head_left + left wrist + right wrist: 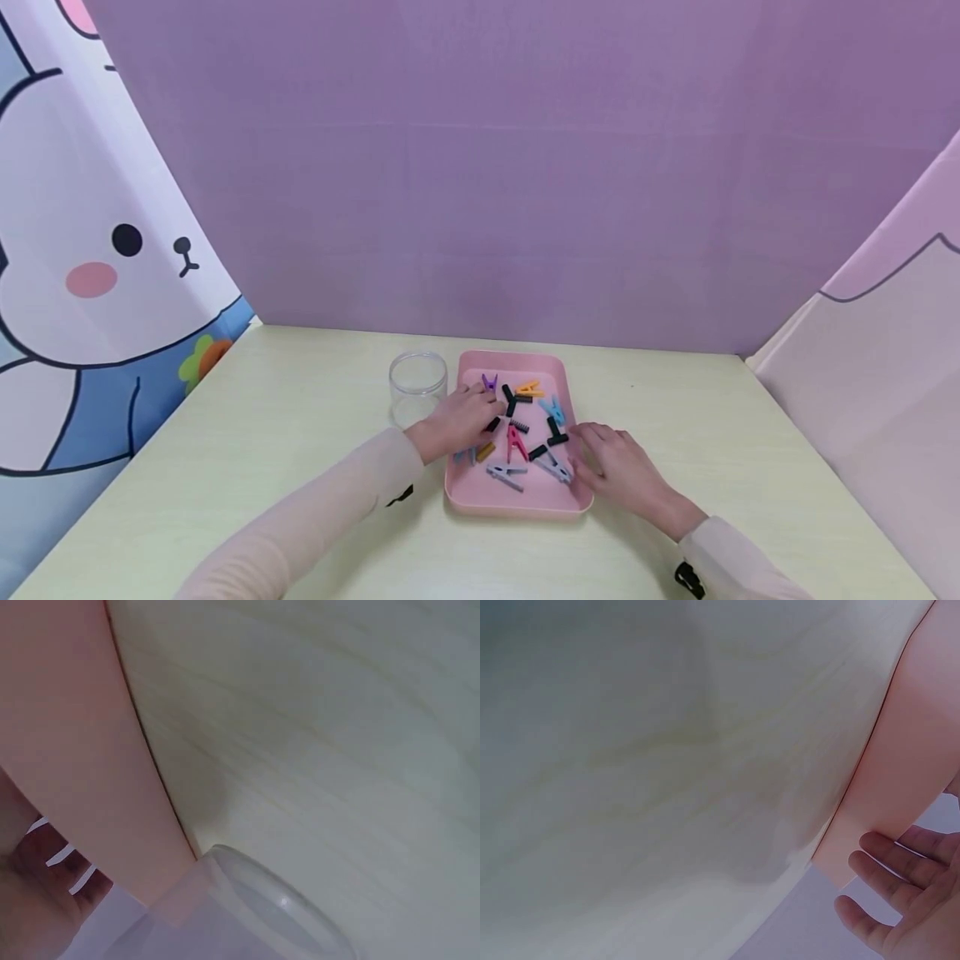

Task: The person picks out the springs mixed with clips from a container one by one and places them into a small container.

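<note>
Small plastic clothespins lie scattered in a pink tray (517,504). Among them are a purple clothespin (490,382), a yellow clothespin (530,389), a red-pink clothespin (516,443), a light blue clothespin (553,410), grey clothespins and several black pieces. My left hand (462,418) reaches over the tray's left wall, its fingers extended above the pieces near a black piece (492,425); its thumb is hidden in the head view. At the right wall, my right hand (621,468) has its fingertips right at the rim, fingers relaxed and spread, holding nothing.
A clear round container (417,387) stands just left of the tray, beside my left wrist. Both stand on a pale wood-grain table (315,392). A purple backdrop (525,208) rises behind it, with a cartoon-printed cloth (135,325) on the left.
</note>
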Motion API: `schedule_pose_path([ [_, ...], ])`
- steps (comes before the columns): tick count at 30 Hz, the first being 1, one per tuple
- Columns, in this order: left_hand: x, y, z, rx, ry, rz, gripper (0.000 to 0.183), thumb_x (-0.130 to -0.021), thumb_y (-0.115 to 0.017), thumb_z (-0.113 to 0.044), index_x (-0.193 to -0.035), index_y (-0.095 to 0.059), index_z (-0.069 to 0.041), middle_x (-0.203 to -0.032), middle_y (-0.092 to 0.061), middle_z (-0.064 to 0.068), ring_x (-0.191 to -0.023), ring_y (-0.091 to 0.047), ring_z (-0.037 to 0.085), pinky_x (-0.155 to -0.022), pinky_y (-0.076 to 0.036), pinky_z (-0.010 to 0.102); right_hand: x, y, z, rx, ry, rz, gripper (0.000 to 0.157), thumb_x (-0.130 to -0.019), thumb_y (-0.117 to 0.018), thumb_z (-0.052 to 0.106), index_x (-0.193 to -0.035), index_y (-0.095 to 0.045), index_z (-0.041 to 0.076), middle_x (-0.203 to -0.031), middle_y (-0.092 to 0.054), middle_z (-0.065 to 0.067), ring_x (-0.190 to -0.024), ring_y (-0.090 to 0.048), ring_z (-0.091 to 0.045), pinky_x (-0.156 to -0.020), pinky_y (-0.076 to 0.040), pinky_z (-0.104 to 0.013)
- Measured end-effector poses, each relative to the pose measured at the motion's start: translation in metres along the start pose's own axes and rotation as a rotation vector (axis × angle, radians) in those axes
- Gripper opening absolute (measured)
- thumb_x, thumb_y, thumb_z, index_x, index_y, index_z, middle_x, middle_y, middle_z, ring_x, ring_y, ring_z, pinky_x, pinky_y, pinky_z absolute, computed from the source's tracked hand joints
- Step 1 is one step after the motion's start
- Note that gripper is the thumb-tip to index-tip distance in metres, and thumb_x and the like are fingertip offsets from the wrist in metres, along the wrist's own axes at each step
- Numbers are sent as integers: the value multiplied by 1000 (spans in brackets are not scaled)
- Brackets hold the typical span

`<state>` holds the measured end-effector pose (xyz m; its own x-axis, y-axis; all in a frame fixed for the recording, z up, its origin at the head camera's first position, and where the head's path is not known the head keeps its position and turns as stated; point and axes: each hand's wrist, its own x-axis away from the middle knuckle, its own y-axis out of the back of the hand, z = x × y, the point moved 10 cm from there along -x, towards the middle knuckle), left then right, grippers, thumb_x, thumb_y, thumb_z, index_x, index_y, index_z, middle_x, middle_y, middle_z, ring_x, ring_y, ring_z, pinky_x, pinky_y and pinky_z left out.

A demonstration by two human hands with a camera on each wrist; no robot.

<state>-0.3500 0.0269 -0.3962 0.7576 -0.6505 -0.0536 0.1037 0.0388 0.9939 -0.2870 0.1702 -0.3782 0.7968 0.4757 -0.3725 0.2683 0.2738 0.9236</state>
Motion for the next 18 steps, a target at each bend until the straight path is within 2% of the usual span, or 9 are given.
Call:
schedule_pose_path([
  [8, -3, -3, 0, 33, 6, -11, 36, -82, -66, -33, -115, -60, -19, -116, -62, 0, -107, -51, 18, -93, -41, 38, 0, 0, -1, -2, -15, 10, 41, -77, -68, 21, -114, -58, 5, -113, -62, -10, -106, -58, -28, -86, -46, -47],
  [18, -6, -8, 5, 87, 24, 13, 38, -82, -66, -34, -116, -61, -21, -118, -61, -2, -106, -49, 16, -95, -40, 38, 0, -2, -4, 1, -23, 13, 42, -77, -68, 21, -115, -58, 5, -114, -62, -10, -107, -57, -28, -86, -46, -47],
])
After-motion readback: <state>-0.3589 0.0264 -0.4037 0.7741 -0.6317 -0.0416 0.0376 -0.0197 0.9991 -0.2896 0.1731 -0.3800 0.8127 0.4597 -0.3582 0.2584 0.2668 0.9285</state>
